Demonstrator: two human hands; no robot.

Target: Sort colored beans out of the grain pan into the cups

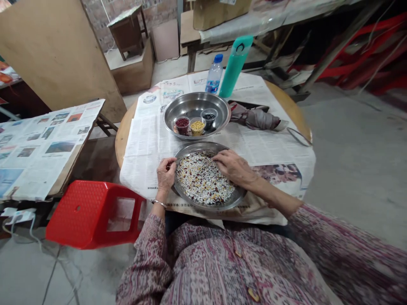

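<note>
A steel plate (pixel 237 200) heaped with mixed rice and red, yellow and dark beans sits before me on a newspaper-covered round table (pixel 122 131). My left hand (pixel 165 173) grips the plate's left rim, fingers curled. My right hand (pixel 233 166) rests on the grain at the plate's right side, fingers bent together on the heap; whether they pinch anything is hidden. Behind stands a steel bowl (pixel 190 103) holding three small cups: red beans (pixel 182 124), yellow beans (pixel 197 126), dark beans (pixel 209 117).
A water bottle (pixel 214 74) and a teal flask (pixel 234 64) stand at the table's far edge. A folded umbrella (pixel 254 117) lies to the right. A red plastic stool (pixel 92 213) is at my left, beside a second newspaper-covered table (pixel 41 148).
</note>
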